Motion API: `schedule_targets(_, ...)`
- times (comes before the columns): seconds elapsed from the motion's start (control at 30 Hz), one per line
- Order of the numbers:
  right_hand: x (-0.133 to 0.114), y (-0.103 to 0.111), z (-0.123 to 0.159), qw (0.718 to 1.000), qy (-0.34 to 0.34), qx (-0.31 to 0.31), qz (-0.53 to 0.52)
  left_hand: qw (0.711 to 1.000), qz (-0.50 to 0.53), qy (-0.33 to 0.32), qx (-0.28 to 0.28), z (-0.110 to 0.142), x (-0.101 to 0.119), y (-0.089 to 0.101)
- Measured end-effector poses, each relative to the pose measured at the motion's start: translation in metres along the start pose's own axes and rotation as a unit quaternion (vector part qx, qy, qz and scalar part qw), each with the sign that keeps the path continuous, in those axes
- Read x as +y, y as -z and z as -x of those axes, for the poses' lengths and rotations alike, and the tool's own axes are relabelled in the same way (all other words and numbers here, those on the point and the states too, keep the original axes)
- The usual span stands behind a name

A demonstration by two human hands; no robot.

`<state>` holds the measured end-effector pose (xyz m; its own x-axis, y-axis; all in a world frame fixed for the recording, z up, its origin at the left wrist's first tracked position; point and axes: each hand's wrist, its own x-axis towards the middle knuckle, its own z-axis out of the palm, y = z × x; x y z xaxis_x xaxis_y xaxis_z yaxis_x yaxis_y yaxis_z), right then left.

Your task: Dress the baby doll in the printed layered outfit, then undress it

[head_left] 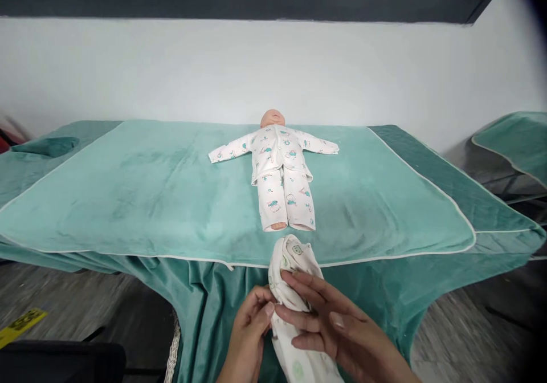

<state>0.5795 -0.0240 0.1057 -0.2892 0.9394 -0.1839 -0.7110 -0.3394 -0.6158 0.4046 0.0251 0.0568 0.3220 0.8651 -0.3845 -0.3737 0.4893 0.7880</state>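
A bunched white cloth (299, 329) with small green prints is in front of me at the table's near edge. Whether it is a garment cannot be made out. My left hand (252, 329) pinches its left side between thumb and fingers. Across the right side of the cloth lies my right hand (329, 320), its fingers spread and stretched against the fabric. Just beyond, a baby doll (272, 118) lies on its back in a white printed top (280, 149) and matching trousers (271, 200). Both sleeves stretch out sideways. One foot shows in the left trouser opening.
The massage-style table has a light green cover (149, 195) with white piping over a darker green drape (205, 292). A white wall (171, 69) stands behind it. Another green-covered surface (517, 141) is at right. A dark seat (60, 363) sits at lower left.
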Motion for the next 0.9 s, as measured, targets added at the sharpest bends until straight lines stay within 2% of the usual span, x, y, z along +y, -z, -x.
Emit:
schedule_targets(0.13, 0.032, 0.004, -0.005, 0.999, 0.039, 0.022, 0.001, 0.994, 0.089, 0.055, 0.040, -0.001, -0.018, -0.006)
schedule_targets(0.2, 0.042, 0.009, -0.004, 0.990, 0.096, 0.042, 0.097, 0.990, 0.109, 0.075, 0.053, -0.002, -0.024, -0.008)
schedule_targets(0.23, 0.045, 0.013, -0.004, 0.971, 0.137, 0.058, 0.185, 0.989, 0.114, 0.076, 0.060, -0.004, -0.024, -0.009)
schedule_targets(0.27, 0.047, 0.017, -0.004, 0.937, 0.178, 0.071, 0.290, 0.989, 0.114, 0.071, 0.068, -0.007, -0.023, -0.009)
schedule_targets(0.33, 0.051, 0.024, -0.007, 0.837, 0.229, 0.075, 0.491, 0.991, 0.102, 0.048, 0.076, -0.013, -0.017, -0.009)
schedule_targets(0.37, 0.053, 0.026, -0.010, 0.792, 0.231, 0.071, 0.561, 0.992, 0.093, 0.036, 0.077, -0.016, -0.012, -0.010)
schedule_targets(0.4, 0.055, 0.028, -0.014, 0.759, 0.223, 0.069, 0.608, 0.993, 0.085, 0.026, 0.076, -0.019, -0.008, -0.011)
schedule_targets(0.47, 0.059, 0.028, -0.023, 0.728, 0.204, 0.093, 0.648, 0.995, 0.069, 0.014, 0.071, -0.021, 0.001, -0.015)
schedule_targets(0.6, 0.057, 0.019, -0.039, 0.713, 0.217, 0.171, 0.644, 0.996, 0.062, 0.000, 0.069, -0.014, 0.014, -0.025)
schedule_targets(0.7, 0.037, 0.013, -0.043, 0.716, 0.251, 0.152, 0.634, 0.996, 0.062, -0.032, 0.052, -0.007, 0.025, -0.029)
schedule_targets(0.77, 0.009, 0.011, -0.044, 0.694, 0.279, 0.129, 0.651, 0.996, 0.039, -0.078, 0.036, -0.005, 0.034, -0.030)
schedule_targets(0.83, -0.032, 0.012, -0.047, 0.632, 0.323, 0.149, 0.689, 0.991, 0.007, -0.130, 0.017, -0.006, 0.042, -0.029)
schedule_targets(0.9, -0.082, 0.019, -0.055, 0.549, 0.373, 0.231, 0.711, 0.989, -0.021, -0.150, 0.004, -0.008, 0.046, -0.027)
